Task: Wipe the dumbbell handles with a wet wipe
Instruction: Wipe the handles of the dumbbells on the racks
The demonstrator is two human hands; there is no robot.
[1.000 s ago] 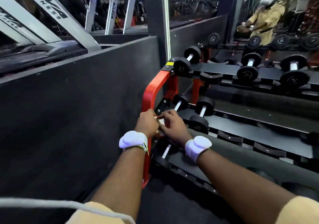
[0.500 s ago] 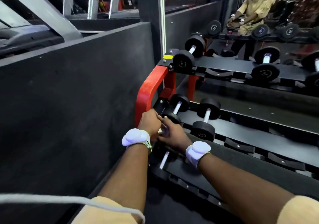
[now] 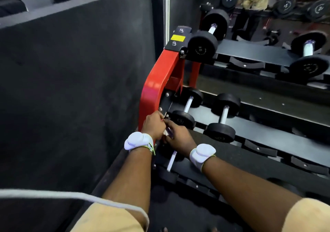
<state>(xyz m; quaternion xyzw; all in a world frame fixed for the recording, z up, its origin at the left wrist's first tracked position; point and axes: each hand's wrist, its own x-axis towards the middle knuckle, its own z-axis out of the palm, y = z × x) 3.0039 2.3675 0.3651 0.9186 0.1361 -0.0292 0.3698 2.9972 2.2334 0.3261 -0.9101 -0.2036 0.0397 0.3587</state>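
Where left hand point(image 3: 154, 124) meets right hand point(image 3: 179, 138) beside red rack upright point(image 3: 157, 81), curled fingers point(image 3: 171, 124) of both pinch pale wipe point(image 3: 166, 132).

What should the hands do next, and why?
Probably lower the small pale item, likely the wipe though too blurred to be sure, onto the bare dumbbell handle just below. The left hand and right hand both pinch it beside the red rack post, and neither touches any handle yet.

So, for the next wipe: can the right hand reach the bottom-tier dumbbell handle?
Probably yes: the dumbbell handle lies bare just below the right hand, though it and the left hand both pinch a small pale item.
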